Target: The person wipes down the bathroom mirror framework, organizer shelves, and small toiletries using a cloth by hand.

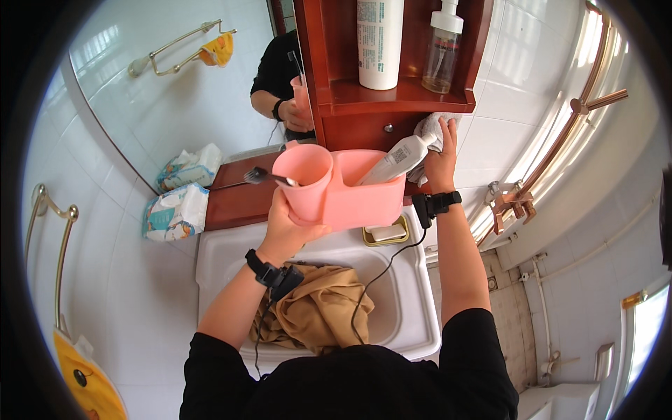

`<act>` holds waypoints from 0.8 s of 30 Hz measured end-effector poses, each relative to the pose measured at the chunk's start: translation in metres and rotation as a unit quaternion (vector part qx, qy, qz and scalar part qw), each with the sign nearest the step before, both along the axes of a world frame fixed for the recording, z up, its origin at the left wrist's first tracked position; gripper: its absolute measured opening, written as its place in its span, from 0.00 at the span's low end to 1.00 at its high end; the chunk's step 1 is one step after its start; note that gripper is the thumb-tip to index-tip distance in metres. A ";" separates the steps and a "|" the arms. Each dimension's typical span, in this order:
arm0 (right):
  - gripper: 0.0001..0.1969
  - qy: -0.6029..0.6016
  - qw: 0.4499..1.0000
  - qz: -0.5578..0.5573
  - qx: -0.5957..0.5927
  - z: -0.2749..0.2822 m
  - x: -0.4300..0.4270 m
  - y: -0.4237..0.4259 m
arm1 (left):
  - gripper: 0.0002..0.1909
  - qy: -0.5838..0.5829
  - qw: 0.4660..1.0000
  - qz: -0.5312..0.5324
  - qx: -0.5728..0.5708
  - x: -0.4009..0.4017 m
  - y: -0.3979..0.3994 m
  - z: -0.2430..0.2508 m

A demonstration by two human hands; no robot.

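My left hand [291, 228] holds a pink plastic toothbrush holder [362, 205] from below, above the back of the sink. Its round cup [303, 181] has a toothbrush [270, 177] with dark bristles sticking out to the left. A white squeeze tube [399, 157] leans out of the wider compartment. My right hand [443, 155] is against a grey cloth [431, 127] at the right side of the wooden cabinet's drawer [357, 128]; its fingers point upward over the cloth. The cloth hangs partly behind the tube and hand.
Tan fabric [320, 304] lies in the white sink [210, 262]. A soap dish [386, 243] with soap stands on its back rim. A tissue pack [176, 212] sits left on the wooden ledge [231, 202]. A white bottle [379, 47] and pump bottle [442, 52] stand on the shelf.
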State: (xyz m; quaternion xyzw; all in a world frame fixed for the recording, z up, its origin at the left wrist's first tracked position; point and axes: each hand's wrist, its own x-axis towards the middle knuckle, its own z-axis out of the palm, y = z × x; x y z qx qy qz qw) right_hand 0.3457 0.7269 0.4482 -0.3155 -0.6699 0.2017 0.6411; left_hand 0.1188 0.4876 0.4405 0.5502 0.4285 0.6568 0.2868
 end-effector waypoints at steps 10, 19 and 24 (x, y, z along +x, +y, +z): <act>0.18 0.243 0.961 0.042 -0.125 -0.007 0.041 0.008 | 0.46 0.067 0.996 0.052 -0.028 0.019 0.041 -0.003; 0.19 0.366 0.917 0.070 -0.141 -0.028 0.102 -0.033 | 0.43 0.093 0.992 0.069 -0.052 0.022 0.070 -0.013; 0.19 0.246 0.962 0.068 -0.095 -0.050 0.110 -0.054 | 0.45 0.055 0.995 0.060 -0.063 0.025 0.084 -0.018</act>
